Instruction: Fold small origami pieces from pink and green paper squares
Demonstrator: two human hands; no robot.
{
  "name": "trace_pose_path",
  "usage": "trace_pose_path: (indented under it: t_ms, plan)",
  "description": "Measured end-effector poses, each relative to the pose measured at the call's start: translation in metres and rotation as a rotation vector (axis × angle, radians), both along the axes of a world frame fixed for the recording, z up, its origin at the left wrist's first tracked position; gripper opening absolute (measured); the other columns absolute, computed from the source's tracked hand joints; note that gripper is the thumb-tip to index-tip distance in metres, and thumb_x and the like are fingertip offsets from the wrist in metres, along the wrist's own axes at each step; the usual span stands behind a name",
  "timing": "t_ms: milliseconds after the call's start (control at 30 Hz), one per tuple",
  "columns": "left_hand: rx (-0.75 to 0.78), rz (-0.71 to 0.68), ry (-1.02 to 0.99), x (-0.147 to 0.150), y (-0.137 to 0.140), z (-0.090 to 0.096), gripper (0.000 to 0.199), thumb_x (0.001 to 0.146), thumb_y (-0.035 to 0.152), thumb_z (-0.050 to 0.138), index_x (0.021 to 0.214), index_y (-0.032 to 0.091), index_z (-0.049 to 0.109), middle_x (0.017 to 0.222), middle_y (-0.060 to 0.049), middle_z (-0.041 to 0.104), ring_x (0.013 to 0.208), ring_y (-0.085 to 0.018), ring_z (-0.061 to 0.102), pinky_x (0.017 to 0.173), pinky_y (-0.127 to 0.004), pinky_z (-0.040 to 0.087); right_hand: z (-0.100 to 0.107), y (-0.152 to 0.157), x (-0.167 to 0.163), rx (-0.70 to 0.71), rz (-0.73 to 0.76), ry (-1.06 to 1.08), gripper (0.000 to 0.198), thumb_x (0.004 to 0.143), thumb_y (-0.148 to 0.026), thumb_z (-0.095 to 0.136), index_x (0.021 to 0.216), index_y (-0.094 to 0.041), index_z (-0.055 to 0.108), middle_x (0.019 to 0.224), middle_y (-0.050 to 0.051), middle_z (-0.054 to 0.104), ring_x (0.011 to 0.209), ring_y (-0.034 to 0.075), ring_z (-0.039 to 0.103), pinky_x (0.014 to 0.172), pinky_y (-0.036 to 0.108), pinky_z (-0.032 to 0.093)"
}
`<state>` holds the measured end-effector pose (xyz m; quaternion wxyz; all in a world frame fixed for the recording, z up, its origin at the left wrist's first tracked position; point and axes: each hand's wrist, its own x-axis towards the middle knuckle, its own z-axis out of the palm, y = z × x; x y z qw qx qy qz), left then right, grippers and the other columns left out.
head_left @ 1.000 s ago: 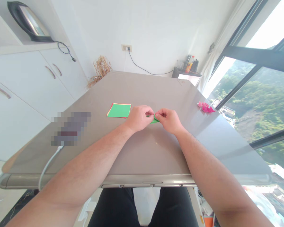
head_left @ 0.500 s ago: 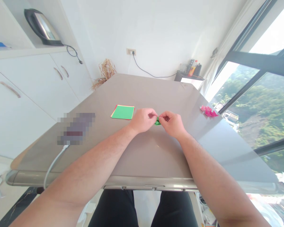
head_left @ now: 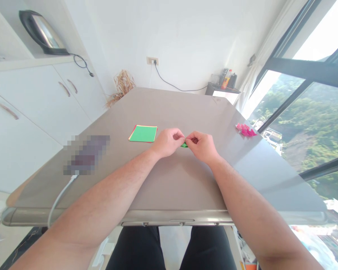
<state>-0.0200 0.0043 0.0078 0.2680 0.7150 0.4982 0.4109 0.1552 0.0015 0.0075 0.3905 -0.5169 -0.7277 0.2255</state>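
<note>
A small piece of folded green paper (head_left: 184, 145) is pinched between my two hands, just above or on the table; most of it is hidden by the fingers. My left hand (head_left: 169, 142) is closed on its left side, thumb and forefinger together. From the right, my right hand (head_left: 200, 145) grips it the same way, with the fingertips of both hands nearly touching. Left of my left hand lies a stack of square coloured paper (head_left: 143, 134), green on top, with red and yellow edges showing. Several folded pink paper pieces (head_left: 246, 130) sit toward the table's right edge.
The grey table (head_left: 174, 108) stretches in front of me. On its left lies a blurred-out flat object (head_left: 87, 154) with a white cable (head_left: 60, 197). Bottles (head_left: 227, 79) stand on a dark cabinet beyond the far right corner. Windows (head_left: 307, 112) line the right side.
The whole view has shifted slightly, so things appear a little further left. Both hands stay together on the green paper, and less of it shows between the fingers.
</note>
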Motion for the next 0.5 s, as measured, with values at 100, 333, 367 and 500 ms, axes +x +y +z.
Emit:
trace_pose_path:
  t_ms: [100, 333, 367, 500]
  plan:
    - [0.031, 0.008, 0.017, 0.001, -0.001, 0.001, 0.011, 0.079, 0.029, 0.063, 0.077, 0.019, 0.068, 0.078, -0.002, 0.074, 0.073, -0.016, 0.066, 0.069, -0.029, 0.051, 0.000, -0.001, -0.001, 0.001, 0.008, 0.014, 0.015, 0.076, -0.031, 0.058, 0.070, -0.021, 0.068, 0.060, -0.002, 0.062, 0.055, 0.012, 0.050, 0.056, 0.027, 0.039]
    - [-0.205, -0.132, -0.370, -0.002, -0.001, 0.003, 0.017, 0.078, 0.024, 0.067, 0.092, 0.017, 0.072, 0.087, -0.006, 0.074, 0.081, -0.019, 0.071, 0.072, -0.033, 0.060, 0.006, 0.000, 0.000, -0.100, -0.027, 0.139, 0.011, 0.072, -0.030, 0.060, 0.070, -0.021, 0.066, 0.059, -0.002, 0.065, 0.054, 0.013, 0.054, 0.054, 0.027, 0.042]
    - [-0.225, -0.151, -0.426, -0.003, -0.001, 0.004, 0.019, 0.077, 0.023, 0.068, 0.094, 0.017, 0.073, 0.090, -0.006, 0.075, 0.084, -0.019, 0.072, 0.074, -0.034, 0.061, 0.007, 0.001, 0.000, -0.117, -0.033, 0.167, 0.010, 0.072, -0.029, 0.060, 0.071, -0.021, 0.066, 0.058, -0.002, 0.065, 0.054, 0.014, 0.056, 0.054, 0.027, 0.043]
    - [-0.296, -0.154, -0.572, -0.004, 0.001, 0.004, 0.022, 0.075, 0.023, 0.072, 0.096, 0.016, 0.072, 0.094, -0.007, 0.075, 0.087, -0.021, 0.073, 0.080, -0.040, 0.062, 0.010, 0.001, 0.002, -0.160, -0.059, 0.257, 0.011, 0.071, -0.029, 0.060, 0.074, -0.021, 0.066, 0.058, -0.001, 0.067, 0.056, 0.017, 0.062, 0.055, 0.028, 0.047]
